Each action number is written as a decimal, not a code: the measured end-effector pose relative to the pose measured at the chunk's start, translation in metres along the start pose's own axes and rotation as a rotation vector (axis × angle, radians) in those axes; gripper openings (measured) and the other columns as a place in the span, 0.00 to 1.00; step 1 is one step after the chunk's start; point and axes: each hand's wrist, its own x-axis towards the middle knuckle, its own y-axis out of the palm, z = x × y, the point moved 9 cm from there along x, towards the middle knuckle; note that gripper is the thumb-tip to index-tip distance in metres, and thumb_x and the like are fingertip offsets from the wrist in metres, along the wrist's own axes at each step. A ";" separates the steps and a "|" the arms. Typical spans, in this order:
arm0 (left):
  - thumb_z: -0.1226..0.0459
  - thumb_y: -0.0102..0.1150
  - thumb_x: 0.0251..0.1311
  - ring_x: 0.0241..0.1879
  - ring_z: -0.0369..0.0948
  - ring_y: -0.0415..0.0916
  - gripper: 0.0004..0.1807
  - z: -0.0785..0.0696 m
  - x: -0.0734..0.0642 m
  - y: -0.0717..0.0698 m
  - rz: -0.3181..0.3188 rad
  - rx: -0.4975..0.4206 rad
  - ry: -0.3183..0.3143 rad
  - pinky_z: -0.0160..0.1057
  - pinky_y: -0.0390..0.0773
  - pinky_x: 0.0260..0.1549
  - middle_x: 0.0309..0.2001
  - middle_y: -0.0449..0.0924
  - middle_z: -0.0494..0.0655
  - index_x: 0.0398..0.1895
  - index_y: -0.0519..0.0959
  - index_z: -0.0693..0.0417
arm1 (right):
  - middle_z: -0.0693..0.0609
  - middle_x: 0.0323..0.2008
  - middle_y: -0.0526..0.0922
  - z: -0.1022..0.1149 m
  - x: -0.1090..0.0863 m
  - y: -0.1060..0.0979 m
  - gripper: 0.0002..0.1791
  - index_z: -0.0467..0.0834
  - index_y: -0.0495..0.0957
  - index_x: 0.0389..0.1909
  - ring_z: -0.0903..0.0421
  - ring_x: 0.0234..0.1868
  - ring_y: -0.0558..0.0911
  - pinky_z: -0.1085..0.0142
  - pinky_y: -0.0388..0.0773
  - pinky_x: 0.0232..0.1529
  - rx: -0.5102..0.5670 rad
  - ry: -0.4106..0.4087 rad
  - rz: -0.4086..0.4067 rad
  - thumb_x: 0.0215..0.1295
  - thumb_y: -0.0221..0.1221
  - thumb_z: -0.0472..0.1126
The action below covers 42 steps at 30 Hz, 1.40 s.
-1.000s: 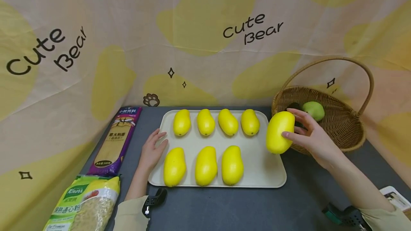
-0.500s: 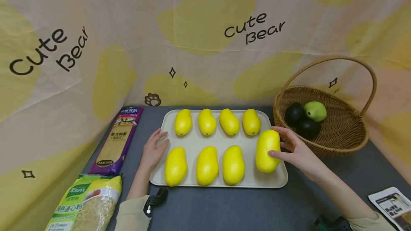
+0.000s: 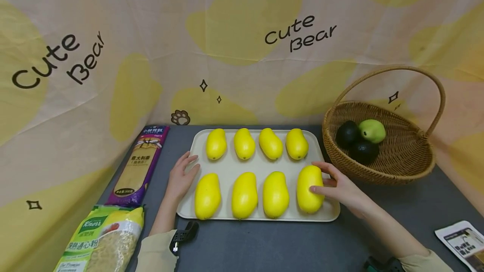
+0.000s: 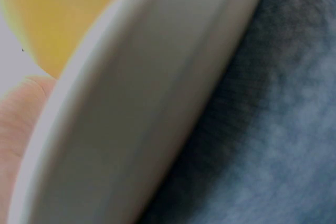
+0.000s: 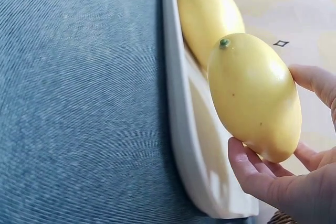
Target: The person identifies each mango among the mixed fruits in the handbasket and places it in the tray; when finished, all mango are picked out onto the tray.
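Note:
A yellow mango (image 3: 310, 189) is between the thumb and fingers of my right hand (image 3: 342, 190), at the near right corner of a cream tray (image 3: 261, 165). In the right wrist view the held mango (image 5: 257, 98) is tilted, fingertips on its lower end and side; whether it touches the tray floor I cannot tell. Several more mangoes lie on the tray in two rows, such as one mango (image 3: 275, 194) just left of the held one. My left hand (image 3: 182, 178) rests at the tray's left edge, fingers loosely extended over the rim. The left wrist view shows the tray's outer wall (image 4: 121, 98) close up.
A wicker basket (image 3: 406, 154) with a tall handle stands at the back right, holding dark avocados (image 3: 364, 151) and a green fruit (image 3: 372, 131). On the left lie a purple pasta pack (image 3: 138, 165) and a Knorr bag (image 3: 100, 238). A white packet (image 3: 462, 240) lies at the right.
My right hand has carried the mango from beside the basket leftward, nearer and down to the tray's near right corner. The left hand has stayed at the tray's edge.

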 end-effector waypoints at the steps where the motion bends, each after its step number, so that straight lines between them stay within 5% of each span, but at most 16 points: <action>1: 0.59 0.53 0.70 0.73 0.54 0.50 0.22 0.000 0.000 0.000 -0.001 0.000 -0.001 0.58 0.52 0.69 0.74 0.54 0.53 0.64 0.73 0.59 | 0.38 0.72 0.51 -0.002 0.001 0.001 0.44 0.44 0.53 0.73 0.36 0.64 0.68 0.53 0.74 0.54 0.000 0.007 0.004 0.62 0.65 0.46; 12: 0.60 0.53 0.70 0.73 0.54 0.49 0.22 0.000 0.001 0.000 -0.002 -0.002 -0.006 0.57 0.52 0.69 0.74 0.54 0.53 0.64 0.73 0.59 | 0.38 0.72 0.52 -0.017 0.006 0.009 0.45 0.43 0.51 0.75 0.33 0.68 0.62 0.52 0.76 0.54 0.036 0.064 0.054 0.62 0.66 0.46; 20: 0.59 0.53 0.70 0.73 0.54 0.49 0.23 0.000 0.001 0.001 0.005 -0.003 -0.010 0.58 0.51 0.69 0.75 0.54 0.52 0.64 0.72 0.58 | 0.37 0.71 0.55 -0.015 0.005 0.009 0.44 0.43 0.53 0.74 0.32 0.69 0.58 0.36 0.58 0.63 -0.067 0.035 0.051 0.62 0.64 0.49; 42: 0.60 0.53 0.69 0.73 0.55 0.49 0.23 -0.003 0.000 0.000 -0.005 0.005 0.000 0.58 0.51 0.69 0.74 0.54 0.54 0.64 0.72 0.59 | 0.39 0.71 0.58 -0.016 0.002 0.011 0.43 0.45 0.54 0.75 0.37 0.66 0.64 0.40 0.62 0.61 -0.118 0.031 0.056 0.64 0.63 0.51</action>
